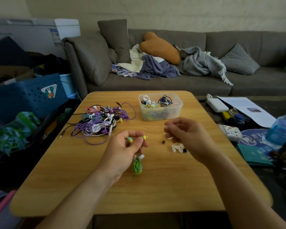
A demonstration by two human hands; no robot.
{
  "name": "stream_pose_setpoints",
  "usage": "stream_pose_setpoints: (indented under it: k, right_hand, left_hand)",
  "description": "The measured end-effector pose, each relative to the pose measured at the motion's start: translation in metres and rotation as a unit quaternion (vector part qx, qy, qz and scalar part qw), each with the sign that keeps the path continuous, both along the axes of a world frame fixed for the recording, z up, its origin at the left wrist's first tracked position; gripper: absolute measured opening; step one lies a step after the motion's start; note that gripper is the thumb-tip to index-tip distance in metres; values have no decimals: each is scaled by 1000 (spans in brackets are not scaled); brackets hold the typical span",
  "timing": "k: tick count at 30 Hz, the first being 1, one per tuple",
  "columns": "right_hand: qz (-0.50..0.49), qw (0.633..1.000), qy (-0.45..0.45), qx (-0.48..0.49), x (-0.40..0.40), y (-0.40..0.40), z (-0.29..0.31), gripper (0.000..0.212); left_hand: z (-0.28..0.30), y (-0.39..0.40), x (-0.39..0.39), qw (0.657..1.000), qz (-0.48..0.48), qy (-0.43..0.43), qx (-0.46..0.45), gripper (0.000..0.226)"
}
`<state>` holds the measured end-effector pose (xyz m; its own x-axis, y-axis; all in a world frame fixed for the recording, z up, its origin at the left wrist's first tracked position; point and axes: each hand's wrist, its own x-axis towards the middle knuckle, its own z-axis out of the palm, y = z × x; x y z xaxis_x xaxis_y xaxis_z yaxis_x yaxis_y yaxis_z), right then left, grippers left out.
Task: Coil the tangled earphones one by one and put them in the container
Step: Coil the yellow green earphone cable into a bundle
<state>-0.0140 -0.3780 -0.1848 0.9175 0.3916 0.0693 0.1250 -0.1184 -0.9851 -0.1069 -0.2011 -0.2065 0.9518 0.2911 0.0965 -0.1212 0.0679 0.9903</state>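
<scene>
My left hand (pixel 125 150) grips a green and yellow earphone (pixel 137 164); its two buds stick up between my fingers and its coiled cord hangs below, bound by a white tie. My right hand (pixel 186 134), to the right and apart from it, pinches a small white ear tip at the fingertips. A heap of tangled earphones (pixel 100 120) in purple, white, blue and black lies at the table's back left. The clear plastic container (pixel 160 107) at the back centre holds several coiled earphones.
Loose white and black ear tips (pixel 177 147) lie on the wooden table (pixel 155 187) under my right hand. A blue crate (pixel 26 95) stands left of the table. A water bottle (pixel 281 128) and papers sit at the right. A grey sofa lies behind.
</scene>
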Motion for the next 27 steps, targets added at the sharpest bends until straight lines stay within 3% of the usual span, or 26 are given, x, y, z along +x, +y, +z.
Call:
stream_pose_setpoints:
  k: [5, 11, 27]
  right_hand:
    - [137, 981, 63, 120, -16, 20, -6, 14]
    - [154, 982, 24, 110, -20, 24, -8, 11]
    - [167, 972, 76, 146, -23, 28, -11, 17]
  left_hand:
    - [1, -4, -2, 999, 22, -38, 23, 11]
    - [3, -7, -4, 997, 38, -57, 29, 12]
    - [6, -7, -8, 998, 45, -46, 17, 13]
